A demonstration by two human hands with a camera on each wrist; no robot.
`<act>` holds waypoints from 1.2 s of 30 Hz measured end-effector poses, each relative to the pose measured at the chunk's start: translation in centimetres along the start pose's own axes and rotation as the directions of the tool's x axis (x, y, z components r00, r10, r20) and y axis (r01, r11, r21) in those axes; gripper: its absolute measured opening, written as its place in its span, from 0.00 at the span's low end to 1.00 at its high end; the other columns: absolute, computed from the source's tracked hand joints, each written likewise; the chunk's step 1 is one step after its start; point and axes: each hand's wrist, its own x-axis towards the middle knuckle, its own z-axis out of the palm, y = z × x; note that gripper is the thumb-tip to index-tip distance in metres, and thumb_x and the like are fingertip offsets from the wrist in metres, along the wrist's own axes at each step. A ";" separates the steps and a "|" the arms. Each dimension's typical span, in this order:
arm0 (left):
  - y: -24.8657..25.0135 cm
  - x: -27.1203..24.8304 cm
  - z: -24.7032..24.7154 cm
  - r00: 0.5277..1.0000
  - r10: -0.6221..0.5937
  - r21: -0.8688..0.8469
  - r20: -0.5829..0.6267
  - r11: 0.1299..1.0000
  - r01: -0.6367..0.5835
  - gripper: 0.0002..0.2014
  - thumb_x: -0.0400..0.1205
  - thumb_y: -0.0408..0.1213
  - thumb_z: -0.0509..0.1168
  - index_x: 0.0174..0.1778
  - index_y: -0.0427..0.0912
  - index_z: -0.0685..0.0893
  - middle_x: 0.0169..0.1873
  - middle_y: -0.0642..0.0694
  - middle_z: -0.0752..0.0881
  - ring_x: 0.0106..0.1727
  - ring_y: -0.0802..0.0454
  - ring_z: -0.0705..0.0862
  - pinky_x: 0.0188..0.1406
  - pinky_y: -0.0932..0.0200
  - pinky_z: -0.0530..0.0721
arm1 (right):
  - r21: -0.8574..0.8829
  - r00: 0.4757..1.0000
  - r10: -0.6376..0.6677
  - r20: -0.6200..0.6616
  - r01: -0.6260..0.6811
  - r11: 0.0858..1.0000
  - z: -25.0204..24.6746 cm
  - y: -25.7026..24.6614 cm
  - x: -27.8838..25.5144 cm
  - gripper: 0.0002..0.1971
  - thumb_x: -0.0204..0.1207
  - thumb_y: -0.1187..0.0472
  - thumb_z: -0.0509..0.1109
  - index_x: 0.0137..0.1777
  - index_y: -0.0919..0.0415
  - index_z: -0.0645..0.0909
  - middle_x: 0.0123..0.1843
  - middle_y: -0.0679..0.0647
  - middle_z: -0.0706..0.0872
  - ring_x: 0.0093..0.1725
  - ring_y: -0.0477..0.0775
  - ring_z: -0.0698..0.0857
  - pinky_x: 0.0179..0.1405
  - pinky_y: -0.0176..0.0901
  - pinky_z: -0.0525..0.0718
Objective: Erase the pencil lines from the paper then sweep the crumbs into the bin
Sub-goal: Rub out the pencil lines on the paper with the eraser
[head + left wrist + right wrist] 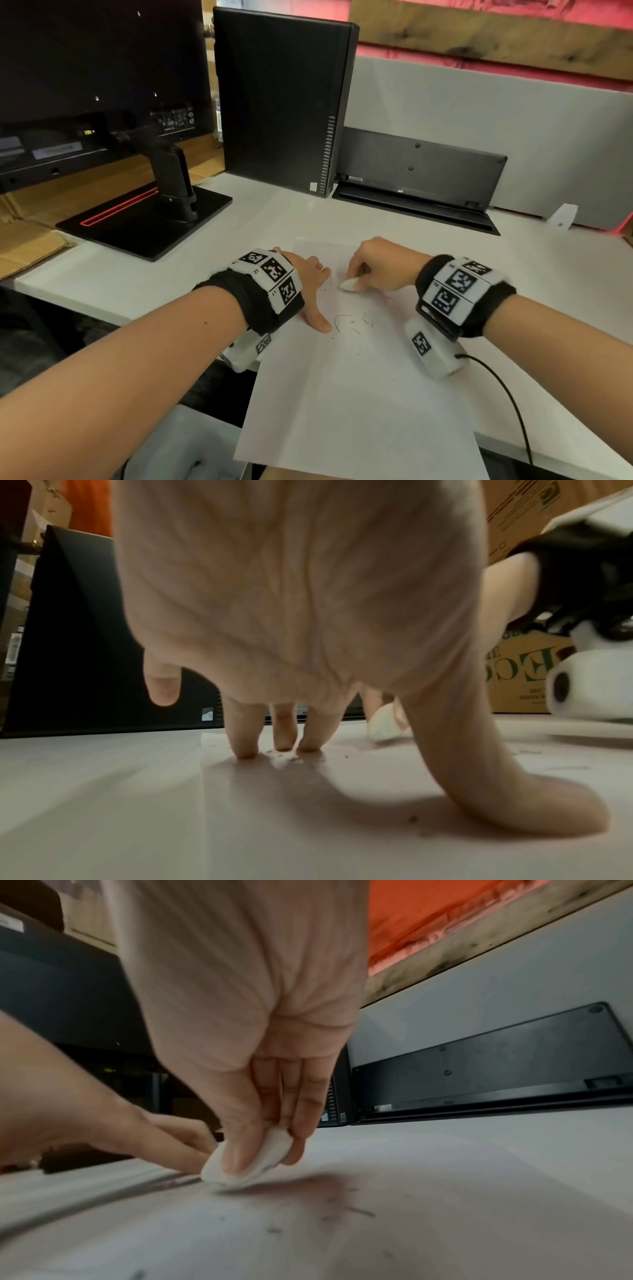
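Desk (513, 274) white, carrying paper (359, 394), near edge overhanging. Left hand (308, 284) splayed flat, fingertips (246, 750) and thumb pinning sheet. Right hand (380, 265) pinching white eraser (349, 285) against paper. Pencil line (339, 320) remaining; crumbs (363, 323) scattered. Bin unseen. Risk: hard rubbing creasing sheet, flicking crumbs off desk.

The cardboard box (524, 669) behind the desk, seen in the left wrist view, carries large green letters that read mirrored as "ECO"; below them, upside down, small dark print ends in "USE" and "PAPER". Another cardboard box (534, 509) above it bears lines of small print and a round emblem, too blurred to read. The wristbands (460, 284) show black-and-white square code markers, no legible words.
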 end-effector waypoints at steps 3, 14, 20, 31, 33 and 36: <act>-0.1 0.2 0.0 1.000 -0.006 -0.006 -0.001 1.000 0.006 0.54 0.71 0.70 0.63 0.84 0.49 0.42 0.83 0.52 0.48 0.82 0.49 0.56 0.78 0.35 0.51 | 0.009 1.000 0.018 0.007 -0.018 1.000 0.8 0.1 -0.7 0.13 0.77 0.53 0.70 0.47 0.64 0.88 0.44 0.56 0.90 0.40 0.52 0.83 0.43 0.38 0.80; -0.3 -0.1 0.3 1.000 -0.002 -0.054 -0.017 0.999 0.001 0.54 0.71 0.70 0.63 0.84 0.49 0.41 0.83 0.51 0.46 0.83 0.50 0.53 0.78 0.32 0.45 | 0.052 0.997 0.062 -0.047 -0.060 0.997 0.0 0.5 -1.3 0.13 0.76 0.52 0.71 0.49 0.63 0.88 0.48 0.53 0.90 0.44 0.48 0.82 0.46 0.34 0.78; -0.3 0.4 0.5 1.000 -0.007 -0.051 -0.015 0.999 0.006 0.54 0.70 0.71 0.63 0.84 0.49 0.42 0.83 0.52 0.47 0.82 0.51 0.54 0.78 0.33 0.46 | -0.007 0.999 0.012 0.040 -0.012 1.000 1.2 -0.7 -2.3 0.09 0.75 0.62 0.69 0.49 0.66 0.88 0.46 0.58 0.89 0.45 0.55 0.84 0.41 0.36 0.78; -3.8 1.7 0.4 0.987 0.035 -0.308 -0.159 0.948 -0.084 0.45 0.71 0.53 0.75 0.81 0.48 0.60 0.79 0.53 0.64 0.78 0.52 0.66 0.78 0.51 0.63 | 0.049 0.990 0.110 -0.089 -0.106 0.993 -0.6 1.5 1.1 0.13 0.75 0.53 0.72 0.51 0.63 0.88 0.46 0.54 0.89 0.33 0.41 0.78 0.42 0.34 0.74; -4.0 2.0 0.6 0.985 0.030 -0.327 -0.167 0.941 -0.084 0.46 0.71 0.53 0.75 0.81 0.48 0.60 0.79 0.54 0.64 0.78 0.52 0.65 0.78 0.51 0.63 | 0.063 0.990 0.097 -0.101 -0.091 0.994 -0.9 0.9 2.1 0.13 0.73 0.54 0.74 0.49 0.64 0.89 0.42 0.53 0.88 0.30 0.38 0.77 0.37 0.32 0.75; -4.1 2.4 0.8 0.987 0.021 -0.341 -0.159 0.937 -0.075 0.46 0.70 0.53 0.76 0.81 0.47 0.60 0.78 0.53 0.66 0.77 0.52 0.66 0.78 0.53 0.64 | 0.057 0.995 0.069 -0.078 -0.065 0.996 -0.8 0.0 3.4 0.11 0.72 0.54 0.75 0.46 0.62 0.90 0.39 0.51 0.88 0.36 0.45 0.81 0.35 0.27 0.75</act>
